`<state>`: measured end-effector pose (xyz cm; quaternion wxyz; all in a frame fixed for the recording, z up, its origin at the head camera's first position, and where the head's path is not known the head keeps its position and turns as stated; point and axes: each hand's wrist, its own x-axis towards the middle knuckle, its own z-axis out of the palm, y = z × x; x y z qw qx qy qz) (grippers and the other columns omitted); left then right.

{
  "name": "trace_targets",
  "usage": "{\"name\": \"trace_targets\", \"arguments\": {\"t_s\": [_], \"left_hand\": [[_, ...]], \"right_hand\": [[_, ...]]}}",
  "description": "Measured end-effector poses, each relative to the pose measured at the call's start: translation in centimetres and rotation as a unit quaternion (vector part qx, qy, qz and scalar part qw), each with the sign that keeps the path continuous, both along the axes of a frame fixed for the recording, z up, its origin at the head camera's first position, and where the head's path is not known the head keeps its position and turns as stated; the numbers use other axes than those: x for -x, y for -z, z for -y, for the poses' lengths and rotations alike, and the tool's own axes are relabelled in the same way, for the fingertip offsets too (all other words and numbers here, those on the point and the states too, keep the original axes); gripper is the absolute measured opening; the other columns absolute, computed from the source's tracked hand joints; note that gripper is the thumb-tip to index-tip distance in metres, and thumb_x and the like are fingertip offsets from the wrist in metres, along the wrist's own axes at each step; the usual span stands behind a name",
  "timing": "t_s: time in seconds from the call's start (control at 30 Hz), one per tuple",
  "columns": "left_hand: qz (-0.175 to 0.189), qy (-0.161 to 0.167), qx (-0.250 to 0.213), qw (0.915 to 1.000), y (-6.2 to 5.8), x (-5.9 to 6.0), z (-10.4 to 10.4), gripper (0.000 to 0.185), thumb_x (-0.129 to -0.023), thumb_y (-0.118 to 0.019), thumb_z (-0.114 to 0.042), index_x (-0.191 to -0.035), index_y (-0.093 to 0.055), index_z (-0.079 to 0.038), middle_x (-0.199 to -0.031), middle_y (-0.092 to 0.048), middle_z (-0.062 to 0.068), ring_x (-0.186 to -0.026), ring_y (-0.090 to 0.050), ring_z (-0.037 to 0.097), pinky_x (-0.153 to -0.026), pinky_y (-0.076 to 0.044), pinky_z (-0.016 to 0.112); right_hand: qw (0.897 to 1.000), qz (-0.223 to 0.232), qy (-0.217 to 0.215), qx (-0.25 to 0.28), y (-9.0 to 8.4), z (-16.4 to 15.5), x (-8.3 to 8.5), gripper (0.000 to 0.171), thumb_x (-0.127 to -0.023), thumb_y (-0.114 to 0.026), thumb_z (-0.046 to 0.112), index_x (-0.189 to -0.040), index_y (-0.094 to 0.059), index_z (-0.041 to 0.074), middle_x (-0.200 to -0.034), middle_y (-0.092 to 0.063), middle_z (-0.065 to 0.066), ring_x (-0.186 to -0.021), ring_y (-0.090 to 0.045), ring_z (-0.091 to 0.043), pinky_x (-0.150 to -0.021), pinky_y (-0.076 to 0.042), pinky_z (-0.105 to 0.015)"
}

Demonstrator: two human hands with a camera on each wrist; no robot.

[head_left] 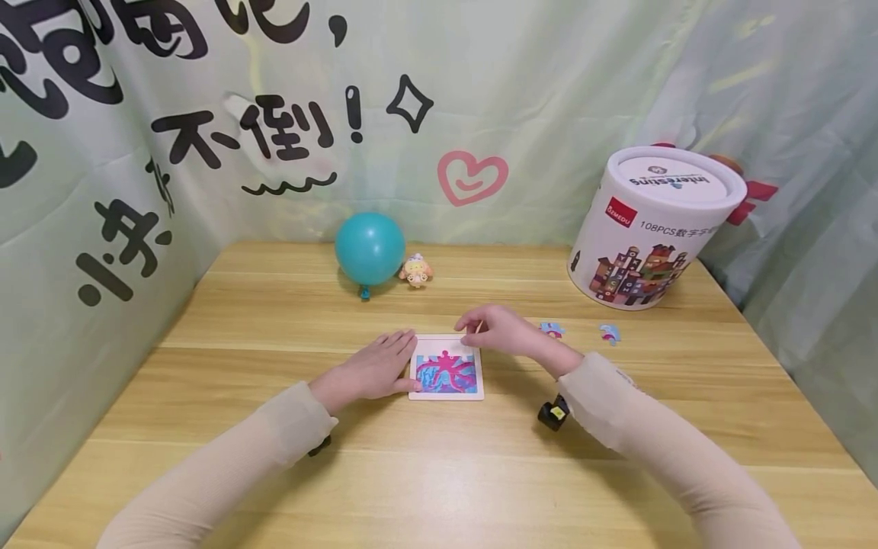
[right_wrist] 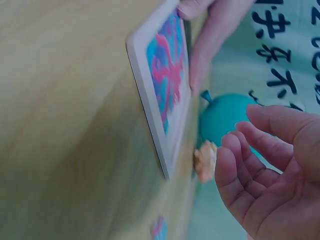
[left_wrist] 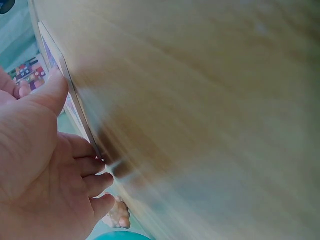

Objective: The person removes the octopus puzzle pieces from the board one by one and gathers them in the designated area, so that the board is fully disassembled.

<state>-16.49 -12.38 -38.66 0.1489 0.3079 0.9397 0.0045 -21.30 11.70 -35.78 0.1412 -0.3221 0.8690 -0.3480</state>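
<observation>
Pale, lettered cloth point(head_left: 542, 84) hangs behind the wooden table point(head_left: 453, 480), where a lidded white tub point(head_left: 645, 229) stands at far right, its contents hidden. The puzzle tray point(head_left: 439, 345) lies flat before me, octopus pieces point(head_left: 447, 372) filling its lower part. My left hand point(head_left: 376, 368) rests, fingers straight, along its left edge, and my right hand point(head_left: 504, 332), loosely curled and empty, hovers at its upper right corner.

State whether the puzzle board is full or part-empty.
Part-empty: the puzzle board shows pink-and-blue pieces below and a bare white strip above; two loose pieces lie on the table to its right.
</observation>
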Motion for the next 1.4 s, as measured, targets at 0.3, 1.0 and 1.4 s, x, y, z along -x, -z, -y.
{"name": "trace_targets", "arguments": {"t_s": [0.3,1.0,1.4], "left_hand": [[0.003,-0.003,0.0,1.0,0.2,0.2,0.0,0.082,-0.091,-0.041,-0.055,-0.144,-0.021,0.004,-0.15,-0.014,0.018,-0.137,-0.013,0.03,-0.109,-0.013,0.043],[-0.001,0.002,0.0,1.0,0.2,0.2,0.1,0.082,-0.091,-0.042,-0.055,-0.143,-0.021,0.005,-0.15,-0.015,0.019,-0.136,-0.013,0.031,-0.109,-0.014,0.044],[0.0,0.003,-0.006,1.0,0.3,0.2,0.1,0.082,-0.091,-0.042,-0.054,-0.143,-0.022,0.005,-0.149,-0.015,0.019,-0.136,-0.014,0.032,-0.109,-0.014,0.044]], "right_hand": [[0.999,0.019,-0.038,-0.026,1.4,2.9,-0.4,0.018,-0.084,-0.065,0.006,-0.101,-0.065,0.0,-0.077,-0.06,0.001,-0.072,-0.057,-0.013,-0.063,-0.048,-0.023],[0.996,0.021,-0.021,-0.083,2.2,4.8,-0.9,0.007,-0.084,-0.066,0.006,-0.091,-0.068,0.004,-0.072,-0.057,0.003,-0.065,-0.049,-0.01,-0.061,-0.043,-0.021],[0.999,0.033,-0.006,-0.035,2.4,4.7,-0.8,0.004,-0.084,-0.063,0.0,-0.087,-0.064,0.003,-0.075,-0.059,0.001,-0.069,-0.053,-0.011,-0.063,-0.047,-0.021]]}}
